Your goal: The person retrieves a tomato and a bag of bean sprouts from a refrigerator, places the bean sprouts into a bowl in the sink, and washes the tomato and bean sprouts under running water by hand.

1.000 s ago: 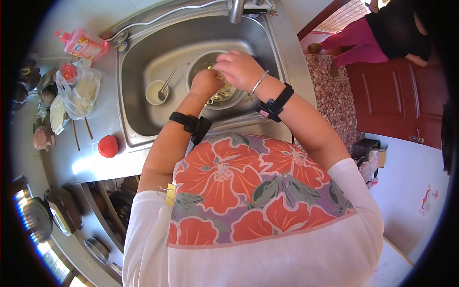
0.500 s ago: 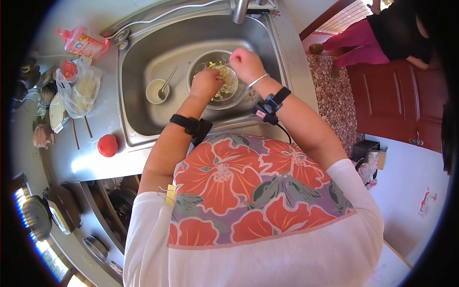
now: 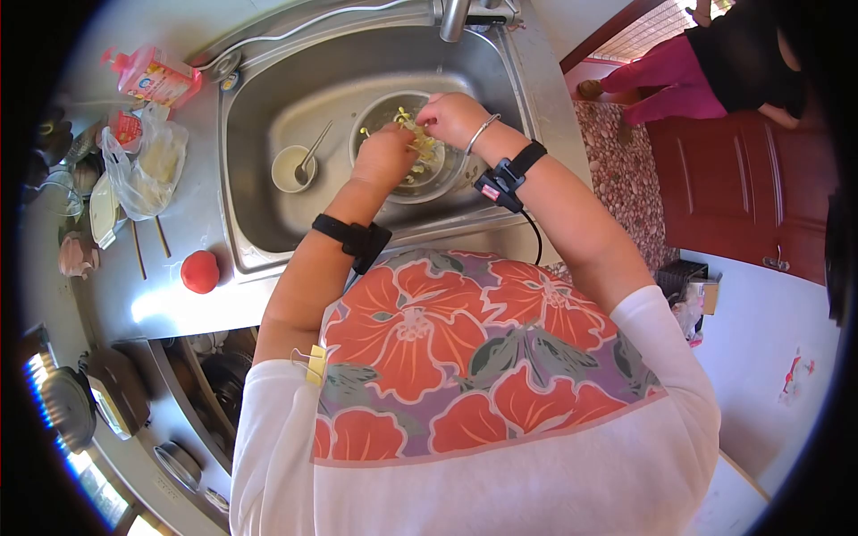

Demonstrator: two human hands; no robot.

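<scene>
A metal bowl [image 3: 453,181] stands in the sink [image 3: 308,103], with pale yellow-headed bean sprouts [image 3: 403,117] in it. Over the bowl's left side, my left hand [image 3: 384,159] is closed around some of the sprouts, and a few stick out past its fingers. My right hand [image 3: 452,121] is at the upper right of the bowl, fingers pinched together close to the sprouts. What sits between those fingertips is too small to make out. To the left in the sink, a small white bowl [image 3: 284,170] has a spoon [image 3: 316,143] leaning in it.
Above the sink is the faucet [image 3: 453,20]. Along the left counter are a pink pump bottle [image 3: 159,76], a plastic bag [image 3: 159,170], chopsticks [image 3: 138,250] and a red round object [image 3: 200,272]. Another person [image 3: 715,71] stands by the door at upper right.
My right hand has come down and left, nearer my left hand and the sprouts. The left hand has shifted only slightly. The bowls and spoon stay in place.
</scene>
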